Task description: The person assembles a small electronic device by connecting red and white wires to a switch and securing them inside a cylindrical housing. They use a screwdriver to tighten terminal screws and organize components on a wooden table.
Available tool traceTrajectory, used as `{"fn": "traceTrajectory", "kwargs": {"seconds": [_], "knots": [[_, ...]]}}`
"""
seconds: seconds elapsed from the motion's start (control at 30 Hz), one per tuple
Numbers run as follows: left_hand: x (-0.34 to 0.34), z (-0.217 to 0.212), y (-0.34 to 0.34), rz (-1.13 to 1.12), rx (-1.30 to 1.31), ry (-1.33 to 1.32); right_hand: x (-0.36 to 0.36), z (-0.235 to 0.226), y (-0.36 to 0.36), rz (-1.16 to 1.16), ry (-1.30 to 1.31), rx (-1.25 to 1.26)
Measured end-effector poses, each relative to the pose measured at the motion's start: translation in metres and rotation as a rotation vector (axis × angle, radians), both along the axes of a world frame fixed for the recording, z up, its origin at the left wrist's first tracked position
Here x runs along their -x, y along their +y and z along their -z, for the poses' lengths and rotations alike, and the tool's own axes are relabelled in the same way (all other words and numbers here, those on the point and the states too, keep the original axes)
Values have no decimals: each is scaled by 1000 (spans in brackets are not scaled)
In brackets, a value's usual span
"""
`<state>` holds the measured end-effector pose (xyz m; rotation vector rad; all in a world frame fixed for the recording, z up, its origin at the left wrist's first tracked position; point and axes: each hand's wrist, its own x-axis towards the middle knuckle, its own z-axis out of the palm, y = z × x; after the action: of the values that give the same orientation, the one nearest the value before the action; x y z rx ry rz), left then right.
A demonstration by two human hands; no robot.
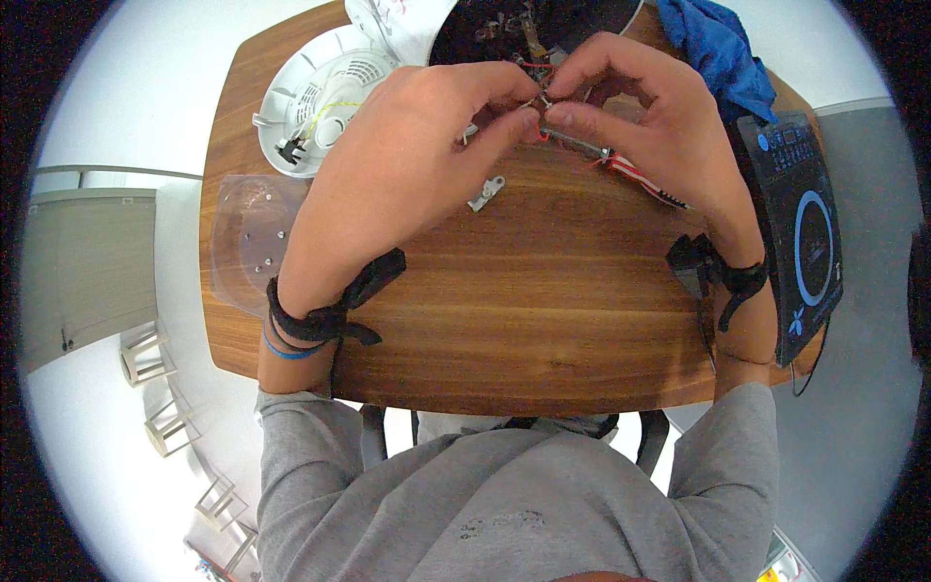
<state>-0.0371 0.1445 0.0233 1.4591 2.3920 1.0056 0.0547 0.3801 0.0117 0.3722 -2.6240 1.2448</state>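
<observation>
My left hand (pixel 417 136) and my right hand (pixel 659 107) meet over the far side of the table. Thumb and forefinger of each are pinched on a thin wire (pixel 543 100); its tiny end is mostly covered by the fingertips. Red wire shows just around them. Behind the fingers lies an upturned appliance body (pixel 485 29), with a dark inside and a tangle of parts and wires. A screwdriver (pixel 635 173) with a red and white handle rests below my right hand. Near my left thumb is a small white plastic piece (pixel 487 193).
A white vented cover (pixel 291 87) with a yellow wire and black connector lies at the far left. Beside it, a clear plastic tray (pixel 238 233) holds several screws. A blue cloth (pixel 718 58) and a black induction cooker (pixel 795 233) are on the right of the wooden table (pixel 504 320).
</observation>
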Motion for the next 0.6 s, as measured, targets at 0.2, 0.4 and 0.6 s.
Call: {"fn": "traceTrajectory", "kwargs": {"seconds": [0.2, 0.4, 0.6], "knots": [[-1, -1, 0, -6, -3, 0, -1, 2, 0, 17, -13, 23], [-1, -1, -1, -11, -21, 41, 1, 5, -3, -17, -94, 166], [2, 2, -2, -5, -6, 83, 3, 10, -7, -53, 70, 85]]}}
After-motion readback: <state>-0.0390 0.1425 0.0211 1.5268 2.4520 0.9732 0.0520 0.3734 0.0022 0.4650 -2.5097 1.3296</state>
